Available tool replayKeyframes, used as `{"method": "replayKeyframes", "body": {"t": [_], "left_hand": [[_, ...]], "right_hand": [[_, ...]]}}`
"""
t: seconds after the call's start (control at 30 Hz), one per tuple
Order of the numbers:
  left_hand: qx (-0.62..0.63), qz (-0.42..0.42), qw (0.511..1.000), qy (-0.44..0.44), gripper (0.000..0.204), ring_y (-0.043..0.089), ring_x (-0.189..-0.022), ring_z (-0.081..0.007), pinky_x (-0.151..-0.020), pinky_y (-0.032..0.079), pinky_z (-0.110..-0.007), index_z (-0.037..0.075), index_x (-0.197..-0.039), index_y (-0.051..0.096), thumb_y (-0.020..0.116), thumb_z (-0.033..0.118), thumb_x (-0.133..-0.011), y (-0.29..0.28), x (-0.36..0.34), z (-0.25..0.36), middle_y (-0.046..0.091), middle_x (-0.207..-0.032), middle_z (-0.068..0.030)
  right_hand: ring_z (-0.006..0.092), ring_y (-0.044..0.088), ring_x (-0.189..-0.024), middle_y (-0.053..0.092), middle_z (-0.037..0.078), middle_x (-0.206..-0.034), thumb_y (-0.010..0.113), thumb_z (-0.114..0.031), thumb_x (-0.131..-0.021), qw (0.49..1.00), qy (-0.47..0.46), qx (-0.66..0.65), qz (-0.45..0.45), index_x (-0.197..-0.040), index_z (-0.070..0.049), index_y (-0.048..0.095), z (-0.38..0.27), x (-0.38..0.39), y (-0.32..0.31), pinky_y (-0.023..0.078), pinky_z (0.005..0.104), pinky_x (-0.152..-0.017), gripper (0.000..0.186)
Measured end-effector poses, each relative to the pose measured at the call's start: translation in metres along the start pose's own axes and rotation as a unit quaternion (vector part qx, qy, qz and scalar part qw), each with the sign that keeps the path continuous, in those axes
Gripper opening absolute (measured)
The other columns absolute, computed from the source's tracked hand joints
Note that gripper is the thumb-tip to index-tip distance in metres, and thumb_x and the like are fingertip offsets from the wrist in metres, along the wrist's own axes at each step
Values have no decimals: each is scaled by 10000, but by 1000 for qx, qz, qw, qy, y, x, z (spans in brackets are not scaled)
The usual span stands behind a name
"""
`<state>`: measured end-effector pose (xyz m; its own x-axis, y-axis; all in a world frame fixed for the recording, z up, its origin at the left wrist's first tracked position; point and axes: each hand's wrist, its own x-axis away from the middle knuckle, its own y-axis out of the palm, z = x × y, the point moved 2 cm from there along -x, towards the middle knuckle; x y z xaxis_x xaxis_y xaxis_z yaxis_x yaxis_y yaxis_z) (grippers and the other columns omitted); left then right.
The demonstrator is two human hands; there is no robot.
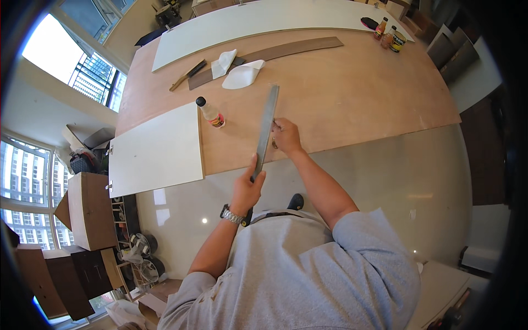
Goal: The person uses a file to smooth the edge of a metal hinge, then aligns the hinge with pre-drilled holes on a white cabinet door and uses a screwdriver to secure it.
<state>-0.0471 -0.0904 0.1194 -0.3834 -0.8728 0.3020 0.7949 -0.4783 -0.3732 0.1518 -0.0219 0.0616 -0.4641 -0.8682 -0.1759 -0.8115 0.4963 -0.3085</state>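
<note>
We lay the ruler (267, 129) flat on the bench (341, 93), our left hand (246, 190) gripping its near end. Our right hand (286, 136) pinches what may be a pencil at its edge; press firmly so it cannot slide. A bottle (210, 113) stands near.

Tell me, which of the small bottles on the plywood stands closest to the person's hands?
The clear bottle with the black cap, standing alone beside the white panel, just left of the metal straightedge. The other bottles are clustered at the far right corner.
</note>
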Motion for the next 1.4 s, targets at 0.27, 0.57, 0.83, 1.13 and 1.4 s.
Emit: {"method": "replayKeyframes", "body": {"t": [0.27, 0.57, 0.83, 1.13, 1.4], "left_hand": [[-15, 47, 993, 111, 614, 468, -479, -92, -474, 416, -274, 94, -1476, 373, 610, 244, -930, 19, -89, 14, 508, -602, -18], [0, 25, 999, 29, 581, 448, -449, -66, -451, 404, -248, 80, -1474, 377, 586, 193, -944, -5, 5, 4, 508, -627, 32], [-100, 63, 986, 115, 602, 511, -507, -127, -517, 449, -307, 42, -1462, 375, 604, 189, -925, -2, -26, 23, 556, -625, -55], [-112, -10, 993, 33, 596, 573, -606, -196, -609, 482, -358, 9, -1447, 378, 596, 201, -926, -28, 32, 27, 592, -675, -149], [-103, -4, 992, 67, 592, 546, -579, -260, -594, 458, -364, 27, -1442, 395, 596, 217, -919, -24, -45, 47, 595, -718, -223]], "right_hand": [[346, 653, -787, 660, 192, -843, 616, -89, -861, 999, -22, -24, -8, -901, 3, 671, -12, -3, 0, 508, 388, -714, 115], [317, 623, -714, 635, 178, -804, 610, -114, -885, 997, -2, -69, -24, -893, 4, 651, 2, -4, -4, 489, 369, -658, 125], [349, 642, -783, 646, 172, -835, 602, 24, -810, 986, -147, -35, -75, -860, 1, 652, -18, 14, 6, 516, 381, -700, 74], [325, 652, -775, 654, 164, -837, 660, -14, -809, 991, -125, -9, -41, -861, 15, 662, -10, 18, 1, 519, 367, -689, 59], [316, 655, -774, 660, 152, -838, 646, -23, -836, 990, -131, -29, -31, -884, 9, 671, -10, 23, 17, 518, 365, -687, 63]]}}
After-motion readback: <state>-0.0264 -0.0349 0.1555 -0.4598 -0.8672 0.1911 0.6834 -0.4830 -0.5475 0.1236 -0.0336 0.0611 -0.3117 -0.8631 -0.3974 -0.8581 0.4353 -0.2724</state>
